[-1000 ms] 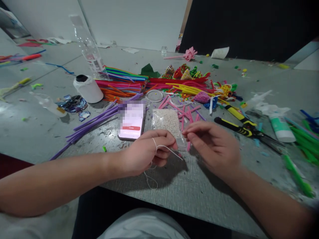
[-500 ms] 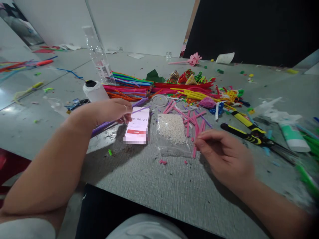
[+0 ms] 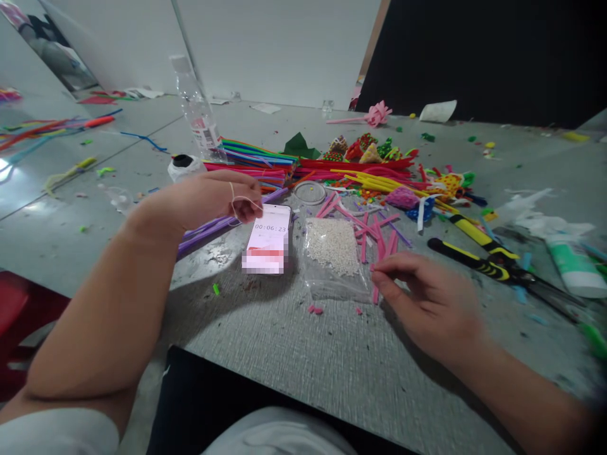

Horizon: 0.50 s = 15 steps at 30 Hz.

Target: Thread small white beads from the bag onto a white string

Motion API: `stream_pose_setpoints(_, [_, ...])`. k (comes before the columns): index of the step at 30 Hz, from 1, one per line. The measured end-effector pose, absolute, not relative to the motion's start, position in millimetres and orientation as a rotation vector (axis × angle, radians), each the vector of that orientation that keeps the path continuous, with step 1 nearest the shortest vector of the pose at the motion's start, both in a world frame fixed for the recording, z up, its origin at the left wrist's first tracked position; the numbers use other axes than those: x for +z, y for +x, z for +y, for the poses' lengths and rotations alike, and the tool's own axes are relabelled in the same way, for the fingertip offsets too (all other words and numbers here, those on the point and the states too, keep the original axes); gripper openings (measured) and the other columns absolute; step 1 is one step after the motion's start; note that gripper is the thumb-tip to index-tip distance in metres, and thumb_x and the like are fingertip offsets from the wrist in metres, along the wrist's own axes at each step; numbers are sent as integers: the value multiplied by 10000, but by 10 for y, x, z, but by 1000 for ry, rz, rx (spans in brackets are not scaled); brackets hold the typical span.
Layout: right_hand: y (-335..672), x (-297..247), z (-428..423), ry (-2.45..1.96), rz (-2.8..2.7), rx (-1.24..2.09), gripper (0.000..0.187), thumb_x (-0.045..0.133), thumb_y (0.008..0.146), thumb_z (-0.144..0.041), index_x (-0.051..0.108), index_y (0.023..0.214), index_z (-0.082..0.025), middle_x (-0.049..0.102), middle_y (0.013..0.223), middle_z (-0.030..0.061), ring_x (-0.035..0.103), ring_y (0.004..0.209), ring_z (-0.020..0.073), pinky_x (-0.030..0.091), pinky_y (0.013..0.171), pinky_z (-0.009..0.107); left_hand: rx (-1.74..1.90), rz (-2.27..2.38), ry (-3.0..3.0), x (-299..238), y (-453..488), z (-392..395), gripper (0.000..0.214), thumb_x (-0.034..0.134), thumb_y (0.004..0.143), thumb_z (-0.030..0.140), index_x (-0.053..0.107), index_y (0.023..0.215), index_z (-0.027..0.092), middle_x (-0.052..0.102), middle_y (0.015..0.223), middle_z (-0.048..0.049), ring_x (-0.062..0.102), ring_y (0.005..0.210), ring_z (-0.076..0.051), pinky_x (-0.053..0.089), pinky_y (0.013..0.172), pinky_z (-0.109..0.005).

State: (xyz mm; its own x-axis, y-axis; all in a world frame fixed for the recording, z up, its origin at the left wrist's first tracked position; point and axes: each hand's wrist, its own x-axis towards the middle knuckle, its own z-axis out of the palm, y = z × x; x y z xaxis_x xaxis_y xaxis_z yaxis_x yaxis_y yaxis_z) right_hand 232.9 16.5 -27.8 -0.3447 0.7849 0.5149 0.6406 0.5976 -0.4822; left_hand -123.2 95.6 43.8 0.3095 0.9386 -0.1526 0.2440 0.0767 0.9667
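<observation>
My left hand (image 3: 208,199) is raised above the grey table (image 3: 303,354), left of a phone (image 3: 268,239) showing a timer. Its fingers are curled and a thin white thread (image 3: 236,202) loops round the forefinger. My right hand (image 3: 429,302) rests on the table with thumb and forefinger pinched together beside a clear bag of small white beads (image 3: 332,248); what they pinch is too small to name. Cut pink straw pieces (image 3: 374,230) lie just beyond its fingertips. Purple straws (image 3: 208,226) run under my left hand.
Bundles of coloured straws (image 3: 265,165) and paper decorations (image 3: 365,148) crowd the middle. Yellow-and-black pliers (image 3: 478,249) and a green-and-white tube (image 3: 571,265) lie at the right. A white spool (image 3: 184,165), a clear bottle (image 3: 196,117) and a round lid (image 3: 309,191) stand further back.
My left hand has lifted away from the right hand and swung left and back past the phone, carrying the thread. The right hand stayed near the bead bag.
</observation>
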Motion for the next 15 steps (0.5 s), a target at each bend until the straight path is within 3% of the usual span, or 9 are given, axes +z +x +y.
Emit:
stream_pose_setpoints(5, [2297,-252,144,-1083,-2086,275,48,650,966,-217,651,1001,-249,726,883,8,686,763,155,538,687,302,653,723,1279,474,-580,370,193,658,881,284,648,728,168,663,693,-26,635,637,-148,489,625,-277])
stream_pose_setpoints(8, [2283,-204,90,-1039,-2054,275,89,664,957,-191,650,1022,-252,715,901,8,680,785,154,535,701,300,582,410,895,239,-232,101,244,712,908,341,674,791,129,681,739,-62,637,654,-135,487,634,-252])
stream_pose_setpoints(15, [2223,-31,-94,-824,-2013,433,249,607,942,-51,603,1117,-229,664,1094,21,670,1008,115,552,872,242,669,467,653,-175,49,-43,251,747,912,340,665,826,119,640,768,-21,597,648,-86,467,643,-203])
